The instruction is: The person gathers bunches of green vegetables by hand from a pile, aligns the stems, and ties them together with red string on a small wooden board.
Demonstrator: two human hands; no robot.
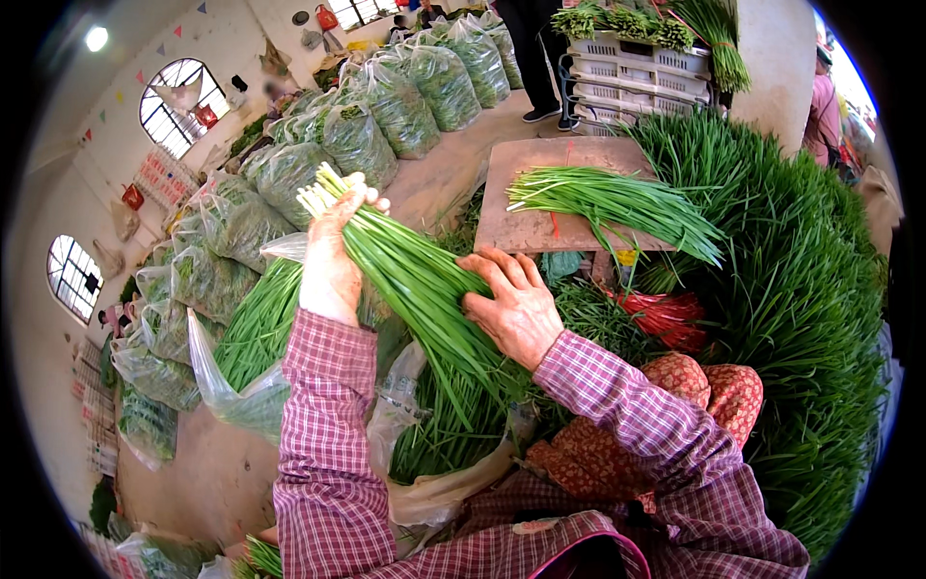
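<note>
A long bunch of green chives (pixel 415 280) is held up slantwise in front of the person, its pale cut ends topmost at the upper left and its leafy tips trailing down toward the lower middle, over an open clear plastic bag (pixel 424 482) that already holds more of the same greens. The left hand (pixel 333 261) has its grip closed round the bunch just below the pale ends, fingers wrapped over the stalks. The right hand (pixel 516 304) lies on the middle of the bunch with its fingers spread and flat against the leaves, touching rather than clasping them. Both forearms wear sleeves of a red and white check. Just left of the left arm stands a second clear bag (pixel 241 376), open and stuffed with chives. Beyond the right hand a low wooden counter (pixel 521 232) carries another loose bundle (pixel 617 203) laid across it, and beneath its near edge lies a tangle of red ties (pixel 666 318). A great heap of loose chives (pixel 791 251) fills the right side. Rows of filled bags (pixel 386 106) run along the floor at the upper left, and stacked white crates (pixel 637 68) topped with greens stand at the far end.
</note>
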